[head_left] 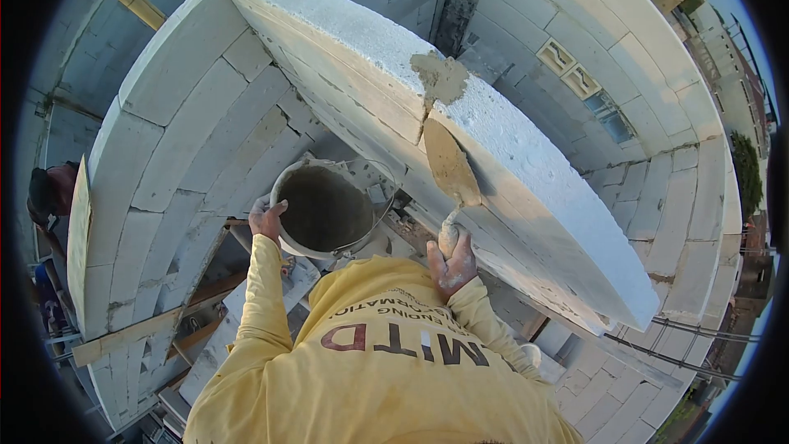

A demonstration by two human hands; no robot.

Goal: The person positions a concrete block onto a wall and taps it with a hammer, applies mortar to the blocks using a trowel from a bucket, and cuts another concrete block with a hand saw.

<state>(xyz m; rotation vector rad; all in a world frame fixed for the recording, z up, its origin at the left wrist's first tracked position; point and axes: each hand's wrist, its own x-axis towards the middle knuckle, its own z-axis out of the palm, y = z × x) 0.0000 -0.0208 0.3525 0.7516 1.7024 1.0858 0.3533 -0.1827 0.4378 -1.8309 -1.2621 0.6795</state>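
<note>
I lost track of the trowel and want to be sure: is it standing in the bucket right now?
No, the right hand holds the trowel against the block wall, apart from the bucket.

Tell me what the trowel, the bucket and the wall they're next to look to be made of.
Trowel: likely a metal blade, thin and flat, dulled by tan residue; the handle is too coated to tell.
Bucket: probably plastic, pale and matte, with a thin, wire-like handle.
Wall: seemingly lightweight concrete blocks, off-white and matte, with a finely pitted top.
</note>
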